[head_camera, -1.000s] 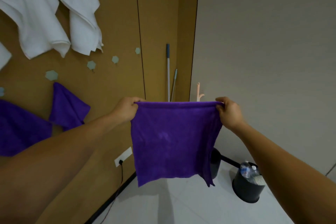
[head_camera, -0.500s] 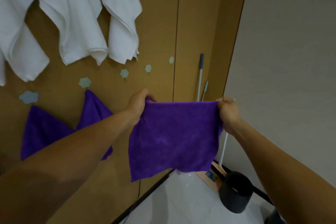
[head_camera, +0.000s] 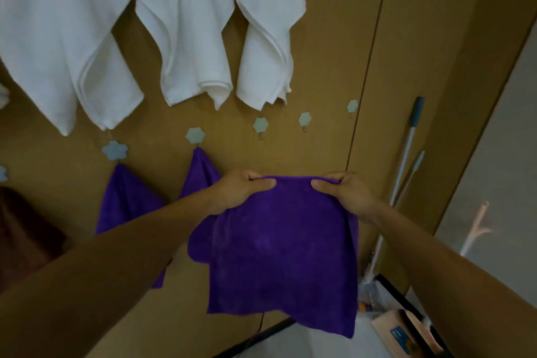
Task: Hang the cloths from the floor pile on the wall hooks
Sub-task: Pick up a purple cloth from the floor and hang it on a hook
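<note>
Gripping the top hem of a purple microfibre cloth [head_camera: 283, 253], the left hand [head_camera: 241, 192] and the right hand [head_camera: 344, 192] sit close together, each with thumb on the near face and fingers curled behind the fabric. The hem bunches into a soft ridge between the thumbs. The cloth hangs from both hands in front of the brown panelled wall [head_camera: 325, 38], its nap short and plush, its lower edge uneven, the right corner lowest.

Behind the left forearm, two more purple cloths hang on the wall: one [head_camera: 200, 171] from a pale flower-shaped hook [head_camera: 195, 135], partly hidden by the held cloth, and one [head_camera: 125, 197] from a second flower hook [head_camera: 114, 150]. Three hexagonal hooks further right stand bare: the nearest [head_camera: 260, 125], the middle [head_camera: 304, 118] and the farthest [head_camera: 352, 106]. Above them hang three white terry towels, left [head_camera: 58, 38], centre [head_camera: 186, 32] and right [head_camera: 267, 32], folded and draped in thick loops.

To the right, a mop handle [head_camera: 408, 151] with a grey-blue grip leans in the corner beside a thinner pole [head_camera: 414, 170]. A pale branched stand [head_camera: 476, 227] is blurred against the grey wall. At the lower right lies a flat tan item with a small blue label [head_camera: 399, 334]; its writing is too small to read. A dark cable runs down below the held cloth.
</note>
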Motion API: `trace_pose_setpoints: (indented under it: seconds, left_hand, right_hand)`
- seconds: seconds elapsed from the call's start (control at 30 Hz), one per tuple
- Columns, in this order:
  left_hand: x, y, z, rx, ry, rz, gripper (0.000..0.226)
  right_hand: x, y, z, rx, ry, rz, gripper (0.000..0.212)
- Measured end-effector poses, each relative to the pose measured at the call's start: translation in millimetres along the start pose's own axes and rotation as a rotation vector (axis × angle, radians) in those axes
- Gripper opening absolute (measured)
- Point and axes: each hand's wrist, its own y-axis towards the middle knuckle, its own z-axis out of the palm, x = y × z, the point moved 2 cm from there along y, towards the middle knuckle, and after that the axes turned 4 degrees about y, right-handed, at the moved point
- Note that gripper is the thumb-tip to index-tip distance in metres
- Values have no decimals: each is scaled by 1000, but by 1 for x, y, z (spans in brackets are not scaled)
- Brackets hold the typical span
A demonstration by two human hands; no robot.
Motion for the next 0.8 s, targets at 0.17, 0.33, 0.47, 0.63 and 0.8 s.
trace_pose_setpoints:
  seconds: [0.17,0.33,0.47,0.63,0.8]
  left_hand:
    - [4,39,-7,-270,14,-27,30]
    - [8,72,-7,-537,260,-22,28]
    - [15,97,-18,-657,403,-68,27]
    - [25,136,-41,-818,484,-142,36]
    - [41,171,-56,-873,516,-205,37]
  right_hand:
    - [3,70,8,64,-5,-75,34]
    - [-1,127,18,80,26,-210,18]
    - [-2,174,28,49,37,-212,20]
    - [1,227,48,-31,19,-245,25]
    - [-2,272,60,-82,-20,-260,26]
